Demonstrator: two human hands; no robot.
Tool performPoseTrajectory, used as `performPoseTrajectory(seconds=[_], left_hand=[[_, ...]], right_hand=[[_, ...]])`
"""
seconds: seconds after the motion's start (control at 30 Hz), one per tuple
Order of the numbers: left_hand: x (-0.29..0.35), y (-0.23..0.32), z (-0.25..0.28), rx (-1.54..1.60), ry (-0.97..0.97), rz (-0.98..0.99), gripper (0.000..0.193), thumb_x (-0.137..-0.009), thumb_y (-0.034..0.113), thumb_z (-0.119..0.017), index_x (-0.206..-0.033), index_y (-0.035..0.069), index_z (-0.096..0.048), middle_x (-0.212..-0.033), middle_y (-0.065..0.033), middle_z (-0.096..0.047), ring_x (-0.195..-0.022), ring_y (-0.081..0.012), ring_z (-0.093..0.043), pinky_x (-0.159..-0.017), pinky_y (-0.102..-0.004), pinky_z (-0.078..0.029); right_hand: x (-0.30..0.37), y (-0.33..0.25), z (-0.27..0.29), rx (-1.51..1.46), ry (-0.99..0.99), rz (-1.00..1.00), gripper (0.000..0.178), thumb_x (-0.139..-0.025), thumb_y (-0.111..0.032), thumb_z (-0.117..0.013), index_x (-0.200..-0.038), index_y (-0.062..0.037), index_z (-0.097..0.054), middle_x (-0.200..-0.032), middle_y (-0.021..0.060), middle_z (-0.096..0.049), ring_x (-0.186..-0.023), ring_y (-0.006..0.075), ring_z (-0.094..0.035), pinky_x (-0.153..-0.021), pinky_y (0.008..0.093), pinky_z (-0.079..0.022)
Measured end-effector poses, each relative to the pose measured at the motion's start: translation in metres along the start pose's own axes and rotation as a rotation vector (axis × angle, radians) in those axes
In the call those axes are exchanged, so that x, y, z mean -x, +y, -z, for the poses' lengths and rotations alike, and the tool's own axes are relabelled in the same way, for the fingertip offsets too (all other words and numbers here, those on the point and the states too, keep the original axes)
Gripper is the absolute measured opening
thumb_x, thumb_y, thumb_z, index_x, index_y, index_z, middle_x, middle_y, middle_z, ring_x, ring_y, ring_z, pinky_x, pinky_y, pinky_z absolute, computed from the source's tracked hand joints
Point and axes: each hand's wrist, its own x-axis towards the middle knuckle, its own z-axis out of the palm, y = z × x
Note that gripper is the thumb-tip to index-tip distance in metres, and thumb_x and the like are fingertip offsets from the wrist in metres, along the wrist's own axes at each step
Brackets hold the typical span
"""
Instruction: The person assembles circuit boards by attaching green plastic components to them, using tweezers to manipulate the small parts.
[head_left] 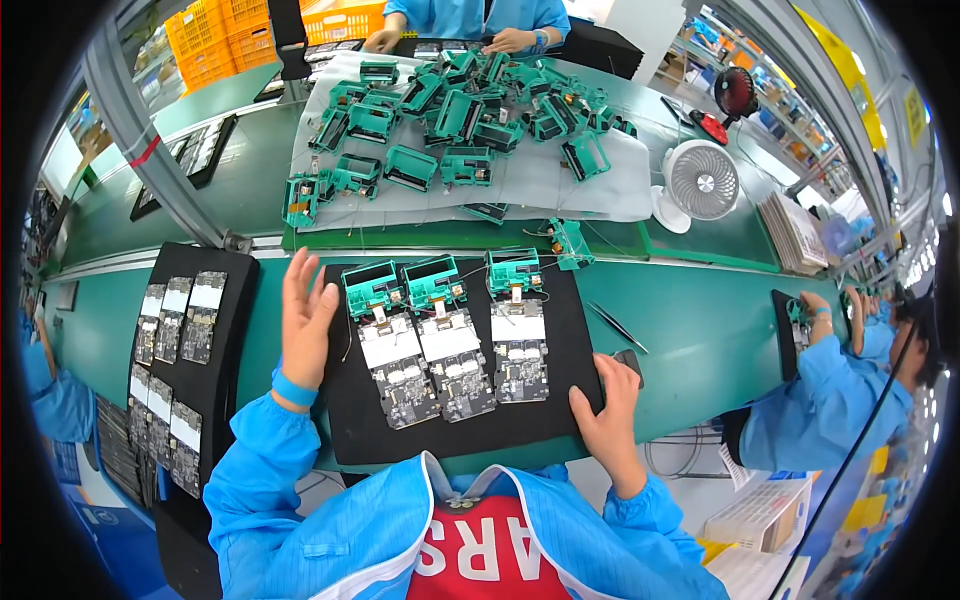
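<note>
My left hand [308,325] is raised at the left edge of a black foam pad [350,440], fingers apart and holding nothing. At the pad's right edge is my right hand [612,415], thumb and fingers spread. A small dark object [629,366] shows just beyond its fingertips; I cannot tell whether they touch it. Three circuit boards lie side by side on the pad: a left board [402,375], a middle board [458,365] and a right board [520,355]. Each has a white upper part and joins a green plastic frame [433,282] at its far end.
Black tweezers [618,327] lie right of the pad. More circuit boards rest on a black tray [222,340] at left. Green frames [455,118] are heaped on a white sheet [610,195] beyond, beside a white fan [700,182]. Co-workers sit opposite and at right.
</note>
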Motion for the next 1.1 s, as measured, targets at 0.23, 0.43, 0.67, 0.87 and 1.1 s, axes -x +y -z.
performPoseTrajectory(seconds=[0.23, 0.43, 0.67, 0.87, 1.1], left_hand=[[0.007, 0.007, 0.023, 0.251, 0.083, 0.312, 0.071, -0.094, 0.001, -0.057, -0.156, 0.016, -0.025, -0.145, -0.0197, -0.042, -0.127, -0.0242, -0.051, -0.105, -0.0344, -0.046], [0.01, 0.045, 0.024, 0.287, 0.103, 0.119, 0.07, -0.094, -0.004, -0.051, -0.156, 0.014, -0.026, -0.138, -0.0182, -0.05, -0.12, -0.0229, -0.057, -0.104, -0.0339, -0.048], [0.013, 0.049, 0.014, 0.264, 0.039, 0.137, 0.067, -0.093, -0.005, -0.051, -0.154, 0.014, -0.031, -0.139, -0.0147, -0.051, -0.122, -0.0204, -0.054, -0.107, -0.0327, -0.043], [0.006, 0.032, 0.016, 0.449, -0.136, 0.172, 0.063, -0.098, 0.0, -0.048, -0.155, 0.015, -0.029, -0.137, -0.0137, -0.052, -0.12, -0.0189, -0.057, -0.106, -0.0322, -0.045], [0.006, 0.009, 0.009, 0.564, -0.663, 0.347, 0.066, -0.1, 0.014, -0.055, -0.157, 0.016, -0.021, -0.149, -0.0155, -0.041, -0.129, -0.0309, -0.053, -0.101, -0.0462, -0.049]], right_hand=[[-0.003, -0.029, 0.015, -0.983, -0.07, -0.324, 0.06, -0.091, -0.002, -0.06, -0.146, 0.006, -0.039, -0.148, 0.0172, -0.045, -0.138, 0.0224, -0.042, -0.114, 0.0347, -0.033], [-0.024, -0.033, 0.017, -1.527, -0.003, -0.338, 0.061, -0.094, -0.01, -0.051, -0.15, 0.0059, -0.032, -0.146, 0.0196, -0.047, -0.134, 0.0279, -0.048, -0.112, 0.0387, -0.038], [0.044, -0.042, -0.029, -1.573, -0.176, -0.6, 0.057, -0.092, -0.009, -0.062, -0.144, -0.0023, -0.041, -0.14, 0.0137, -0.052, -0.128, 0.0276, -0.051, -0.108, 0.045, -0.042], [0.032, -0.084, -0.071, -1.76, 0.142, -0.577, 0.049, -0.101, -0.023, -0.055, -0.144, -0.0029, -0.042, -0.142, 0.0139, -0.052, -0.128, 0.0291, -0.052, -0.11, 0.0446, -0.04], [0.02, 0.011, -0.06, -1.639, 0.669, -0.412, 0.059, -0.102, -0.045, -0.048, -0.142, -0.0022, -0.047, -0.142, 0.0154, -0.054, -0.127, 0.0323, -0.054, -0.11, 0.0449, -0.041]])
